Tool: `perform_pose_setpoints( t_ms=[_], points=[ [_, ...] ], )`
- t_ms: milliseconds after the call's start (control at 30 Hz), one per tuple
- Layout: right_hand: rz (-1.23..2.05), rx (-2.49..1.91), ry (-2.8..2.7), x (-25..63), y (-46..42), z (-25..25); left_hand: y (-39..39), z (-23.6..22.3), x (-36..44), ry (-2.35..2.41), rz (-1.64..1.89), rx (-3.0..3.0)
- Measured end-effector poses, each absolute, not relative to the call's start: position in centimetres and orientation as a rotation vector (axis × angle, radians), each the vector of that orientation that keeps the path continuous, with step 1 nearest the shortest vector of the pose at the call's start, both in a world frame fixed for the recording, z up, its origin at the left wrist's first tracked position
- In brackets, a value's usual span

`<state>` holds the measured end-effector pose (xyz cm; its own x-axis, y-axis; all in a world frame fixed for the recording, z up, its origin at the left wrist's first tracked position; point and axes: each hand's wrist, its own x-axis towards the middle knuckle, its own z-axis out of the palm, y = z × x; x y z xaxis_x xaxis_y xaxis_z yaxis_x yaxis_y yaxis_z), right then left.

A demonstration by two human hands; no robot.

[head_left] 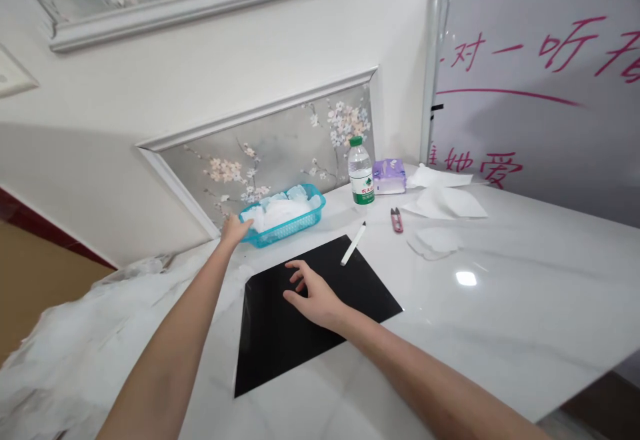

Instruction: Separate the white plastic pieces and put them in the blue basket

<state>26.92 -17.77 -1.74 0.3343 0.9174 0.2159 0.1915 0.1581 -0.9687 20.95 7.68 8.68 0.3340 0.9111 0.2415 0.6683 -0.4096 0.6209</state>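
Note:
My left hand (pixel 235 230) reaches to the far side of the marble table, its fingertips at the near corner of a teal plastic basket (pixel 300 229) piled with white soft material. It seems to hold nothing. My right hand (pixel 313 293) rests on or just above a black square mat (pixel 295 333), fingers spread and empty. A white marker or pen (pixel 353 244) lies on the mat's far edge, beyond my right fingertips.
A water bottle (pixel 361 172) with a green cap and a purple tissue packet (pixel 389 177) stand by the wall. Red-handled thread snips (pixel 397 220), white paper sheets (pixel 444 201) and a white cutout (pixel 434 243) lie on the marble. Crumpled white plastic (pixel 95 320) covers the left side.

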Motion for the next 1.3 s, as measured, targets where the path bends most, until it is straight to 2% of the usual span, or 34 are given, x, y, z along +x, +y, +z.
perform_pose_setpoints(
  t_ms=[167,400,533,867,1067,1300],
  points=[
    [0.685,-1.381,-1.195,26.7,-18.3,-1.3,8.0,6.4,16.5,1.599,0.678,2.425],
    [0.727,-1.454,-1.141,26.8,-18.4,-1.5,6.1,3.9,3.0,1.787,0.318,2.613],
    [0.711,-1.471,-1.17,26.6,-18.4,-1.9,4.7,2.7,-1.6,1.745,0.104,2.703],
    [0.691,-1.51,-1.198,26.5,-18.6,-2.2,2.5,2.7,-1.9,1.692,-0.177,2.639],
    [0.692,-1.538,-1.203,26.5,-18.6,-2.2,1.7,1.9,0.5,1.75,-0.168,2.553],
    [0.692,-1.525,-1.202,26.7,-18.7,-2.2,4.3,2.0,3.0,1.697,-0.118,2.575]
  ],
)
